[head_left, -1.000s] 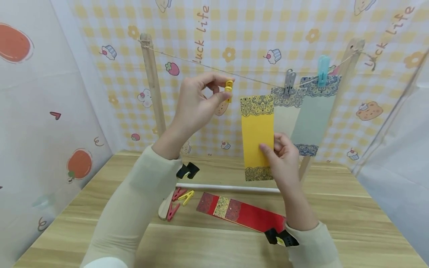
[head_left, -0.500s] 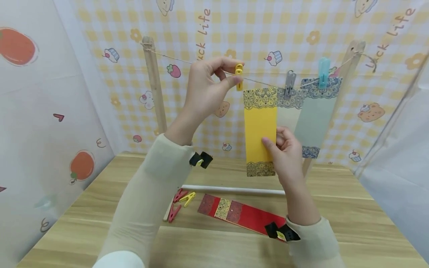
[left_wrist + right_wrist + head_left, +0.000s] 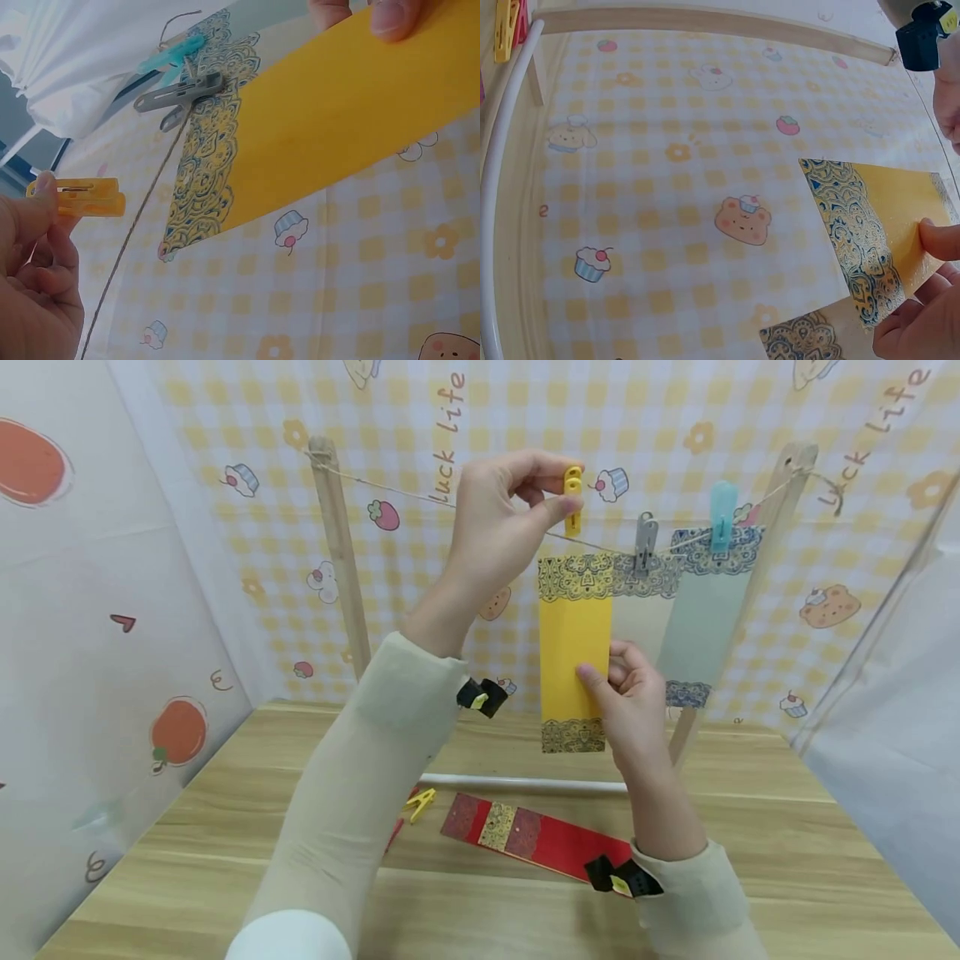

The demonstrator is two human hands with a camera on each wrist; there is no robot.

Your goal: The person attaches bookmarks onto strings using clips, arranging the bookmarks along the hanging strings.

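Yellow peg above the string, yellow card held up just below it.

Upper middle of the head view: the left hand point(image 3: 498, 518) pinches a yellow peg point(image 3: 573, 498) upright, right over the string point(image 3: 390, 492) and the yellow card point(image 3: 575, 635) top edge. The right hand point(image 3: 633, 710) pinches that card lower down; it hangs long axis vertical, left of the grey peg point(image 3: 645, 542) and blue peg point(image 3: 722, 515). Below, a red card point(image 3: 536, 839) lies on the wooden counter point(image 3: 787, 852), checked cloth walls around.
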